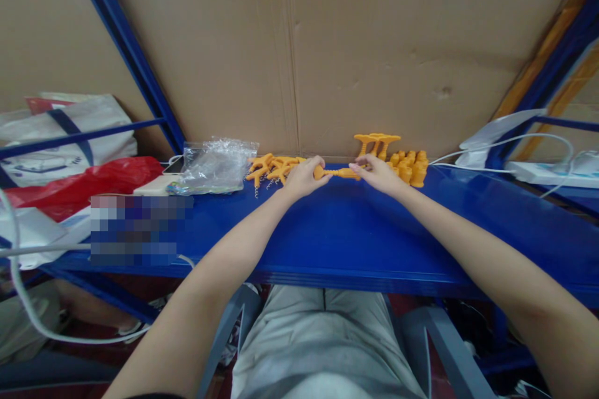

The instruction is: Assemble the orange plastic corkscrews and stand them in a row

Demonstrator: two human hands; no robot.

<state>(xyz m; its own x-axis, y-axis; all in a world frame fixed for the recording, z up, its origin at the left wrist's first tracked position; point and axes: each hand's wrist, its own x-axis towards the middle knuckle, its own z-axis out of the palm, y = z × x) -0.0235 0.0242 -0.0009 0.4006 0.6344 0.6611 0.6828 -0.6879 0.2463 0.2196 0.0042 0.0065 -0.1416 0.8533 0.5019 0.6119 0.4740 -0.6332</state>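
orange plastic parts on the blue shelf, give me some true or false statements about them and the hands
1. Both hands, left hand and right hand, hold one orange piece between them. True.
2. The orange corkscrew pile lies right of the right hand. False: it lies left of the left hand.
3. A clear plastic bag sits left of that pile. True.
4. The blue shelf backs onto a glass window. False: cardboard stands behind it.
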